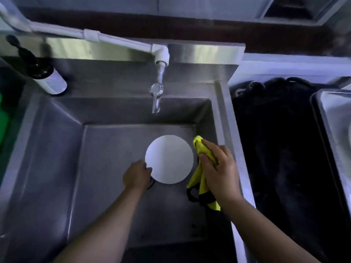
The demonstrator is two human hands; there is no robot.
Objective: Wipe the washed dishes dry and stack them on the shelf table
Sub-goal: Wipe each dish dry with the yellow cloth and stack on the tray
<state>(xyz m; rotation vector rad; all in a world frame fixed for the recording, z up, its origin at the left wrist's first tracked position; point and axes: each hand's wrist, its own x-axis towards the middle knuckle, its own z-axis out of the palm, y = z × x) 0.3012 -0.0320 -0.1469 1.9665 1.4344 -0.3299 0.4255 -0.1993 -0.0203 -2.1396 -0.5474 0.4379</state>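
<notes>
A round white plate [169, 159] is in the middle of the deep steel sink [57, 141]. My left hand [137, 175] grips the plate's lower left rim. My right hand [218, 169] is just right of the plate, closed on a yellow cloth with black trim [199, 147]. The cloth's upper end sits close to the plate's right edge and its tail hangs down under my wrist. I cannot tell whether the plate rests on the sink floor or is lifted off it.
A steel tap [156, 93] juts over the sink from a white pipe [114, 39] along the back wall. A bottle [45, 74] lies on the sink's back left ledge. A black bin bag [281, 141] fills the space to the right, with a steel tray [334, 118] at the far right.
</notes>
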